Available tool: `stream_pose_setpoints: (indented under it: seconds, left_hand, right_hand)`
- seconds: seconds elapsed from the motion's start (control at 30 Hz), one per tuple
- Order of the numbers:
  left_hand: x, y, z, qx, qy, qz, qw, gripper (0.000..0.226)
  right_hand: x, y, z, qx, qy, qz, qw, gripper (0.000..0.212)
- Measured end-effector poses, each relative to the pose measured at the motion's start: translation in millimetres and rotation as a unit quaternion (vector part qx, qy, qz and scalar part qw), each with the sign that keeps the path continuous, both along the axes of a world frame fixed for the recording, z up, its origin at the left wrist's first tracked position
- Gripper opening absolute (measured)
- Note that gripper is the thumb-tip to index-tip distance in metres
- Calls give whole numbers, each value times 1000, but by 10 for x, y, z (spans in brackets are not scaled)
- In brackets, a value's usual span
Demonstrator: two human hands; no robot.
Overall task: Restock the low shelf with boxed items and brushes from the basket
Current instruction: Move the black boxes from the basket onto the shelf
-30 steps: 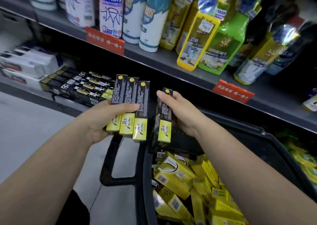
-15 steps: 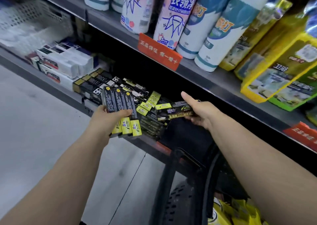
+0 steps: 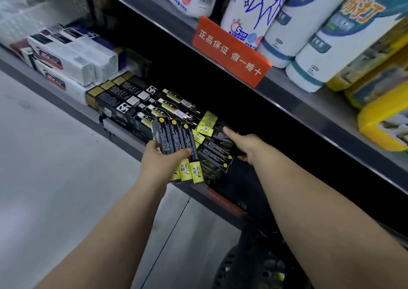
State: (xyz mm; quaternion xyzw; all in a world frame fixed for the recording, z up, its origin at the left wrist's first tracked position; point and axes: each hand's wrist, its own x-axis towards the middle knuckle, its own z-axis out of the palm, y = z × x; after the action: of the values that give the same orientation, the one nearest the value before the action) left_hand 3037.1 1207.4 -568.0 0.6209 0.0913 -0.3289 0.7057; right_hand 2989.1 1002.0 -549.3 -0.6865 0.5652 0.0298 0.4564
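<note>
Low down, three black-and-yellow boxes (image 3: 176, 149) are being held fanned side by side in the left hand (image 3: 159, 165), the fingers (image 3: 184, 152) being clamped across their black faces while the yellow ends are pointing toward the floor (image 3: 55, 167). They are being kept just in front of the low shelf (image 3: 123, 141), over its front edge. The right hand (image 3: 245, 146) is being pressed onto a stack of matching boxes (image 3: 215, 156) lying flat on that shelf; whether its fingers are closed around a box or only resting on top cannot be told, since the palm side is hidden. To the left of the stack, black cartons with gold ends (image 3: 123, 99) are being displayed, and beyond them white cartons (image 3: 72, 59). An orange shelf tag (image 3: 230, 50) is being shown on the upper shelf (image 3: 309, 103), under white spray cans (image 3: 293, 26). The black basket (image 3: 249, 264) is being glimpsed at the bottom edge, between the forearms.
</note>
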Motion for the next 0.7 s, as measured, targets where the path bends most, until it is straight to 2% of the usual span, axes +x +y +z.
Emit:
stream_pose_setpoints:
  seconds: [0.13, 0.23, 0.5, 0.6, 0.7]
  left_hand:
    - [22, -35, -19, -3, -9, 6, 1000, 61]
    - [37, -48, -40, -3, -11, 11, 1000, 61]
    - [44, -27, -49, -9, 0, 9, 1000, 63]
    - [68, 17, -1, -30, 30, -5, 999, 60]
    - [93, 58, 93, -93, 85, -52, 991, 53]
  right_hand:
    - [18, 13, -11, -1, 65, 137, 988, 80]
    - [50, 40, -4, -50, 97, 234, 966, 79]
    - [55, 155, 78, -99, 110, 289, 946, 71]
    - [100, 307, 280, -198, 98, 365, 904, 67]
    - [121, 487, 524, -217, 17, 505, 835, 89]
